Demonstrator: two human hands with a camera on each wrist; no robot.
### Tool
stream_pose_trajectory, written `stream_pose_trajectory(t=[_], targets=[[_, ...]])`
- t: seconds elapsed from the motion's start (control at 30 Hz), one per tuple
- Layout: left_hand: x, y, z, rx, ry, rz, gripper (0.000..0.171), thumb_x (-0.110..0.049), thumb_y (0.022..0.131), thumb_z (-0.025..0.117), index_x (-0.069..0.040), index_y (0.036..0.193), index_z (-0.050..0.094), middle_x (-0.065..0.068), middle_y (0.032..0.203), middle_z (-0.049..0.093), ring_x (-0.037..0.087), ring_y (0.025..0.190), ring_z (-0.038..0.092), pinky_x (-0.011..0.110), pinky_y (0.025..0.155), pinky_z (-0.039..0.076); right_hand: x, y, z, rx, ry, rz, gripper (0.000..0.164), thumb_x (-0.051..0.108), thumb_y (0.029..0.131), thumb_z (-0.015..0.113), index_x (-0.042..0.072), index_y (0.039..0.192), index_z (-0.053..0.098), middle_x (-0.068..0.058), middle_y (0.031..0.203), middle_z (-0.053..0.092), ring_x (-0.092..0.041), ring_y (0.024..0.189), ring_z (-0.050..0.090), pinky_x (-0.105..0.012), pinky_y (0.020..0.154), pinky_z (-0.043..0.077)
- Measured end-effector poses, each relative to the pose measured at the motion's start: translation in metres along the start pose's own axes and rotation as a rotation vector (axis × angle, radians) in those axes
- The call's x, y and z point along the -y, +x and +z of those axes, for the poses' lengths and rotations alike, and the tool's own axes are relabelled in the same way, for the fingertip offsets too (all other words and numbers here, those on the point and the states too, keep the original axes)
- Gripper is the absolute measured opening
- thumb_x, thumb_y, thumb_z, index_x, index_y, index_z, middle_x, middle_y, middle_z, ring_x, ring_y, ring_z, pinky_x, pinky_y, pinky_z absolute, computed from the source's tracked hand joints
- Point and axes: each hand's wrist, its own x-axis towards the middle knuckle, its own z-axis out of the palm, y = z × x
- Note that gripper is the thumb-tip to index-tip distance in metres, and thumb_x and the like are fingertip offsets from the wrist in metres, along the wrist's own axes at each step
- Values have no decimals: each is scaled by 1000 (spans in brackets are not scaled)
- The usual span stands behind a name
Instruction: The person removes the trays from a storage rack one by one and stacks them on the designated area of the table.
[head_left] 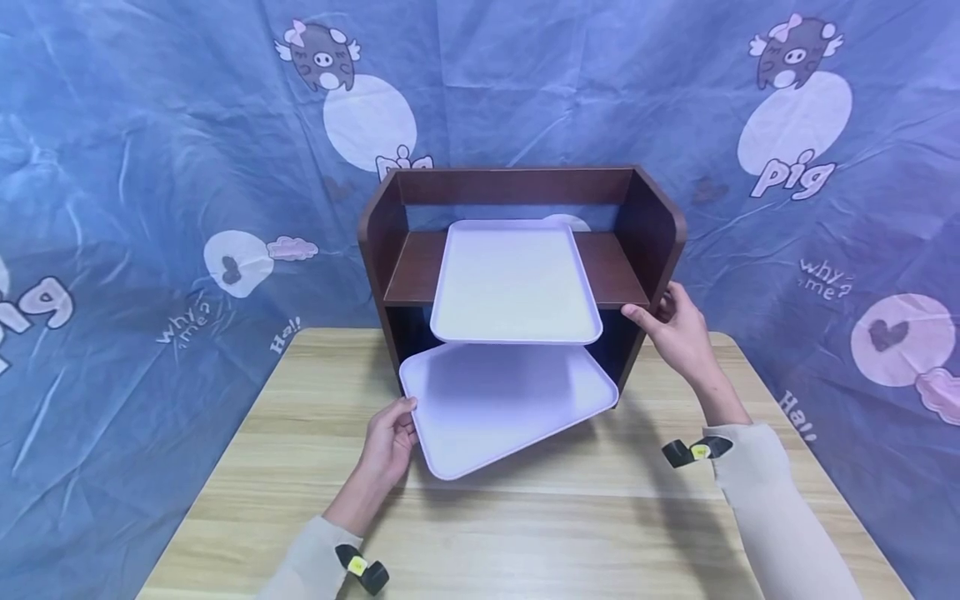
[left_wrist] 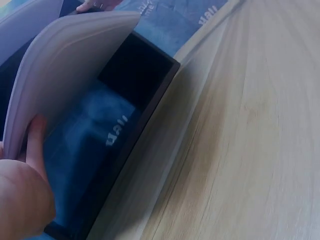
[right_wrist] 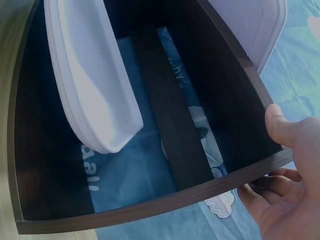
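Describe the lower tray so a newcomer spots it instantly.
Find the dark brown two-tier shelf standing on the wood-grain table. At its lower opening is the lower tray, pale lavender with a raised rim and rounded corners. Unlike the similar upper tray, which points straight out, it is turned askew, its left side in the left-hand grip.

Blue pig-print cloth (head_left: 517, 92), wood-grain table (head_left: 540, 533)

Your head camera faces forward and down over the counter (head_left: 562, 533), past its far edge to the cloth (head_left: 150, 208). Your wrist cameras look from close by, both tilted, the right into the shelf (head_left: 517, 187); all three share the lower tray (head_left: 506, 404).
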Motion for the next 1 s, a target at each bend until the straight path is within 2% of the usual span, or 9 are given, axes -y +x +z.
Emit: stream_pose_trajectory(t=[0.13, 0.53, 0.8, 1.0], targets=[[-1, 1, -5, 47, 17, 9, 31, 1, 104, 47, -11, 89, 72, 1, 79, 80, 11, 73, 78, 25, 67, 64, 0, 0, 0, 10, -7, 5, 75, 41, 99, 77, 3, 153, 42, -24, 148, 63, -38, 134, 62, -5, 88, 46], [-7, 2, -14, 86, 33, 5, 36, 3, 105, 44, -11, 91, 74, 1, 82, 81, 10, 74, 78, 24, 70, 64, 3, 1, -3, 13, -23, 3, 74, 41, 99, 76, 1, 151, 43, -27, 148, 62, -44, 135, 61, -5, 86, 44], [-12, -1, -15, 115, 40, 7, 43, 3, 105, 40, -13, 85, 75, -2, 78, 79, 7, 72, 75, 20, 70, 62, 2, 1, -3, 7, -32, 0, 73, 42, 99, 76, 1, 151, 44, -26, 147, 63, -38, 131, 63, -4, 84, 43], [-14, -2, -21, 206, 43, 18, 46, 4, 105, 38, -14, 84, 74, -4, 75, 77, 5, 68, 74, 19, 65, 61, 1, 1, -2, 5, -18, -7, 72, 39, 99, 76, 1, 151, 43, -26, 146, 63, -27, 127, 64, -3, 84, 44]])
